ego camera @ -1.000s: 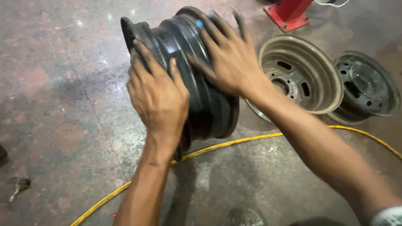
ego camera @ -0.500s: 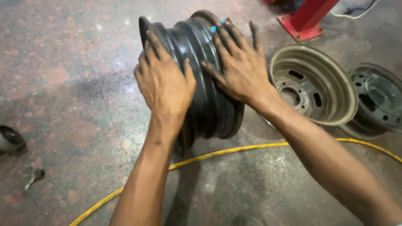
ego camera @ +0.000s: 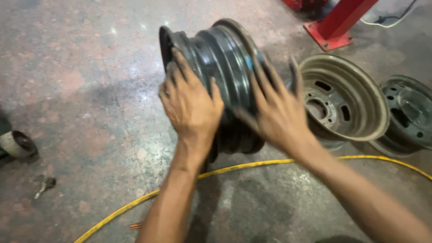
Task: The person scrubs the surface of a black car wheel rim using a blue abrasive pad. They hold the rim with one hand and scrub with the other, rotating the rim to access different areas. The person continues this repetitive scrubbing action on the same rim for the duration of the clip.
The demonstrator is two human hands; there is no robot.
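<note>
A black steel wheel rim (ego camera: 221,58) stands upright on its edge on the speckled concrete floor. My left hand (ego camera: 189,102) lies flat on the rim's near left side, fingers spread over the barrel. My right hand (ego camera: 275,108) presses against the rim's right side with fingers splayed and is motion-blurred. Both forearms reach in from the bottom of the head view. The rim's lower part is hidden behind my hands.
A tan rim (ego camera: 342,99) lies to the right, with a dark grey rim (ego camera: 407,117) beyond it. A yellow hose (ego camera: 252,165) crosses the floor under my arms. A red steel post base (ego camera: 333,31) stands at the back right. A small caster wheel (ego camera: 17,144) sits at the left edge.
The view has shifted, so the rim appears more central. My right hand has slid lower on the rim's right side and is blurred; my left hand keeps its place on the barrel.
</note>
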